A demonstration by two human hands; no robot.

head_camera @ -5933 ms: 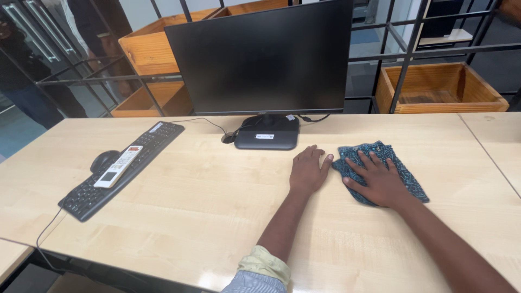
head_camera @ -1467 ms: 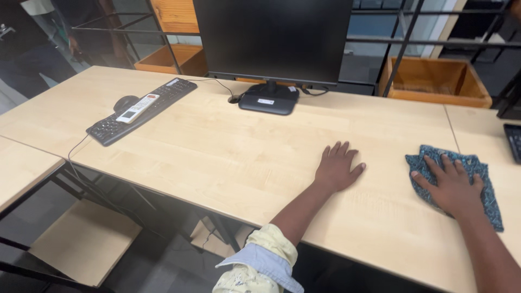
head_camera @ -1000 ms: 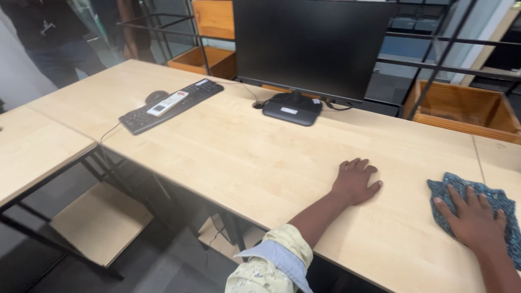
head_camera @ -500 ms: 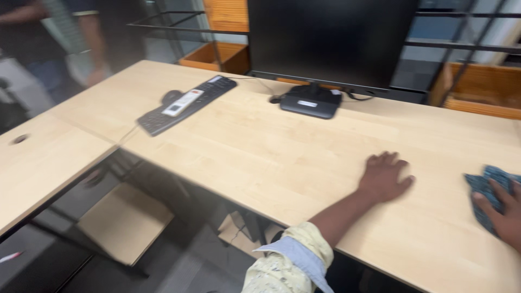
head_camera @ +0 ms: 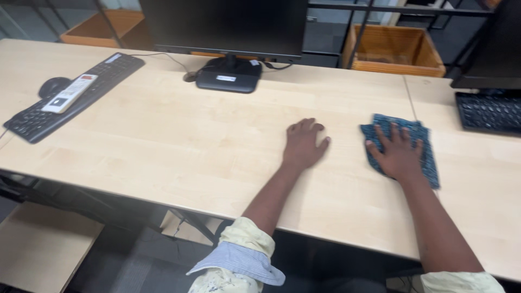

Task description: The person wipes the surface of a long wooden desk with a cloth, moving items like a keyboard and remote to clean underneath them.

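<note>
A person's two bare hands rest on a pale wooden desk [head_camera: 163, 146], seen from above; the right hand [head_camera: 399, 154] lies flat with fingers spread on a blue patterned cloth [head_camera: 429, 157], pressing it to the desk and not gripping it; the cloth sits near the seam where this desk meets a second desk [head_camera: 477, 179] on the right; the left hand [head_camera: 304, 145] lies palm down and open on bare wood just beside the cloth, not touching it, holding nothing; a rolled yellow sleeve with a striped cuff [head_camera: 239, 258] shows on the left arm. A dark monitor [head_camera: 225, 24] stands on its black base [head_camera: 229, 76] at the back of the desk; a black keyboard [head_camera: 76, 95] lies slanted at far left, a white remote [head_camera: 69, 93] on top of it and a black mouse [head_camera: 53, 86] beside it; another black keyboard [head_camera: 488, 111] sits on the right desk; a wooden crate [head_camera: 396, 51] stands behind the desks.
</note>
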